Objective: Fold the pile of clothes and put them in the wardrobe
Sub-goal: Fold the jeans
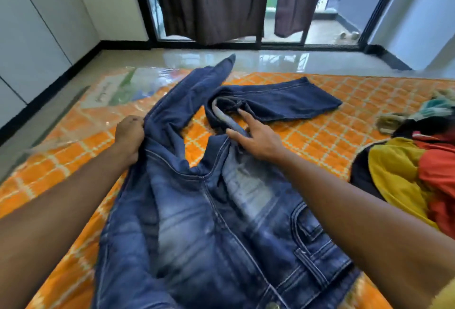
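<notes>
Orange mattress (320, 136) carries jeans (221, 222); left hand (129, 136) grips one leg, right hand (256, 140) presses spread-fingered on the twisted other, likely folding in creases.

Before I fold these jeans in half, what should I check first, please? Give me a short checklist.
1. Left hand has a grip on the jeans: ok.
2. Leg under the right hand lies flat: not ok, twisted, inside showing.
3. Both legs together: not ok, spread apart.
4. Pile of clothes clear of the legs: ok.
5. Fly closed: cannot tell.
</notes>
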